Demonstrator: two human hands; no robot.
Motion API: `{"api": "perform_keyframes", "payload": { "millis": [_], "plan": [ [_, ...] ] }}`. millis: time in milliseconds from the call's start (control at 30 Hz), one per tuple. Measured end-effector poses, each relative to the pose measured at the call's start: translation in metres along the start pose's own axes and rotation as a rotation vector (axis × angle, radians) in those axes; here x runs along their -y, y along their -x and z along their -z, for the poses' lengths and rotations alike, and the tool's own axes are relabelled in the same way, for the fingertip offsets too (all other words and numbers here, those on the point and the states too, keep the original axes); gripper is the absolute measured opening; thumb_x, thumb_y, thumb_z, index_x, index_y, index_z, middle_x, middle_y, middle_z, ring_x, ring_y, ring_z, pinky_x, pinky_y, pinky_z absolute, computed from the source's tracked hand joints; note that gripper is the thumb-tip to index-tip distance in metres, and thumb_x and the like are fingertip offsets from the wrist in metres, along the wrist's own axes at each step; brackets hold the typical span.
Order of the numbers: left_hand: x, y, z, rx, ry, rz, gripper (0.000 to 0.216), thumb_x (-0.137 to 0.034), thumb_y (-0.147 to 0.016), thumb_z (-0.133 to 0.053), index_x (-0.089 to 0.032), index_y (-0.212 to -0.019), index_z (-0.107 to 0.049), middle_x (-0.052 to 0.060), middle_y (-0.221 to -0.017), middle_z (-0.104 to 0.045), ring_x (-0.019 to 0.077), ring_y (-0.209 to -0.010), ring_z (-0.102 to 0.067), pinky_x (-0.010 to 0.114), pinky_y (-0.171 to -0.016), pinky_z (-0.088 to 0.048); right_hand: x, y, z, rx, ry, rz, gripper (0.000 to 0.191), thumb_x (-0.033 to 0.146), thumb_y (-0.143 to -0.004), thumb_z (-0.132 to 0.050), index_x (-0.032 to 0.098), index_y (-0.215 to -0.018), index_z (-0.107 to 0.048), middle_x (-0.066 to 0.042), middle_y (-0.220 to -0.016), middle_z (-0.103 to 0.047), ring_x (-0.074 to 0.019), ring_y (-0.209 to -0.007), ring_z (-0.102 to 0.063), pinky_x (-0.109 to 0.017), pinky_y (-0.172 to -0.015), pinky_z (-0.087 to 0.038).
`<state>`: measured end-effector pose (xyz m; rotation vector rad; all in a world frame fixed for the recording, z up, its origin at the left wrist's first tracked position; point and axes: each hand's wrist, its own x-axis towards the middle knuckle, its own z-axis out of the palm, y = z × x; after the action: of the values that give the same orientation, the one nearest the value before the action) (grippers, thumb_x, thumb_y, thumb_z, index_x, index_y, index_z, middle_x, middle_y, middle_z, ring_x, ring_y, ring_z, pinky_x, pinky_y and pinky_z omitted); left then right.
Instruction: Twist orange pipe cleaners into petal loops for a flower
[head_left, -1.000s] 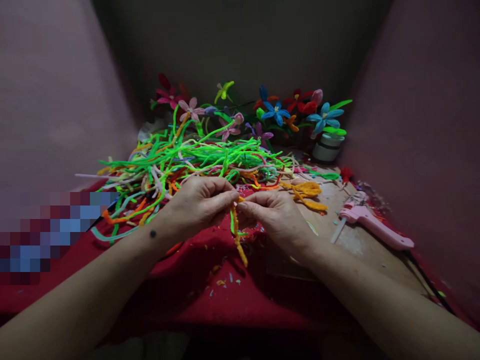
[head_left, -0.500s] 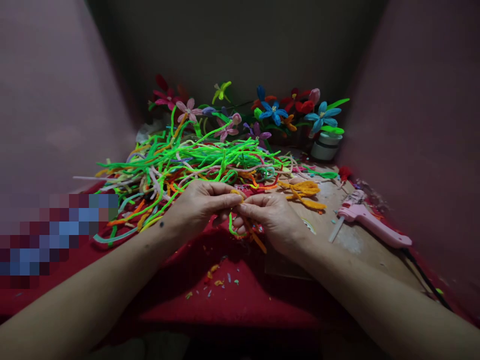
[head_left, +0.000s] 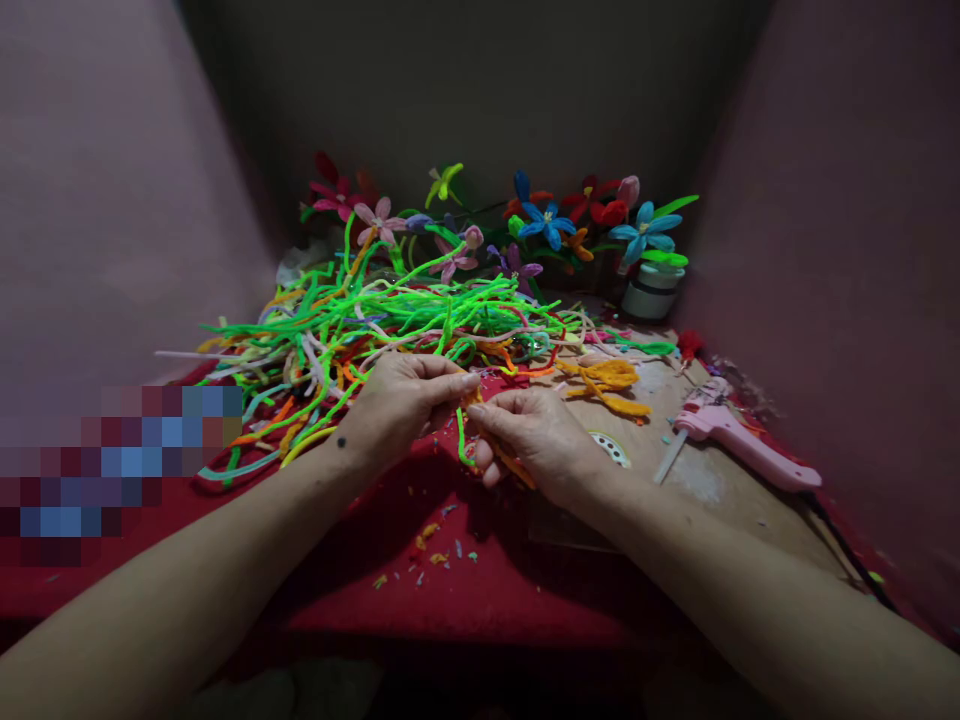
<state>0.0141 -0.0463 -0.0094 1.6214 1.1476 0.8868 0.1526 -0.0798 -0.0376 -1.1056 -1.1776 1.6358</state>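
My left hand [head_left: 401,400] and my right hand [head_left: 536,435] meet over a red cloth [head_left: 450,590], fingertips pinched together. Between them I hold an orange pipe cleaner [head_left: 516,467] bent with a green one [head_left: 460,440]. The orange end sticks out below my right palm, and the green loop hangs between the two hands. Just behind my hands lies a big heap of loose pipe cleaners [head_left: 390,320], mostly neon green with orange, pink and white strands.
A pink glue gun [head_left: 739,440] lies on the bare board at right, its cord trailing toward me. Folded orange pieces [head_left: 611,385] sit near it. Finished pipe-cleaner flowers [head_left: 551,225] and a white jar [head_left: 651,292] stand at the back. Small clippings dot the cloth.
The orange pipe cleaner hung straight down between my hands; it is now bent and tucked under my right hand. Both hands have shifted slightly.
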Motion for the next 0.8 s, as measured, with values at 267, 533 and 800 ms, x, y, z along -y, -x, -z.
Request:
{"api": "perform_keyframes", "payload": {
  "millis": [267,533,800],
  "plan": [
    [0.001,-0.001,0.0,0.043,0.152,0.092,0.029,-0.031,-0.07,-0.066,-0.014,-0.051,-0.051,-0.005,-0.039,-0.038,0.0045,-0.036,-0.029,0.021,-0.037,-0.017,0.001,0.003,-0.001,0.007,0.01,-0.002,0.023,0.026,-0.079,-0.057,0.015,-0.06,-0.052,0.001,-0.045,-0.058,-0.0079,-0.034,-0.052,-0.015,-0.033,-0.035],
    [0.005,-0.003,0.001,0.062,0.222,0.094,0.023,-0.03,-0.067,-0.07,-0.014,-0.058,-0.056,-0.006,-0.042,-0.04,0.0035,-0.037,-0.029,0.019,-0.038,-0.018,-0.005,-0.004,0.009,0.136,-0.224,0.13,0.024,0.037,-0.074,-0.064,0.014,-0.07,-0.061,-0.004,-0.059,-0.066,-0.0136,-0.05,-0.061,-0.027,-0.055,-0.049],
    [0.004,0.001,-0.004,0.081,0.218,0.034,0.02,-0.028,-0.068,-0.068,-0.012,-0.061,-0.059,-0.003,-0.05,-0.054,0.007,-0.042,-0.046,0.019,-0.041,-0.033,-0.006,-0.006,0.01,0.094,-0.218,0.05,0.024,0.033,-0.062,-0.073,0.013,-0.064,-0.06,-0.003,-0.059,-0.065,-0.0145,-0.051,-0.062,-0.028,-0.055,-0.049]
  ]
}}
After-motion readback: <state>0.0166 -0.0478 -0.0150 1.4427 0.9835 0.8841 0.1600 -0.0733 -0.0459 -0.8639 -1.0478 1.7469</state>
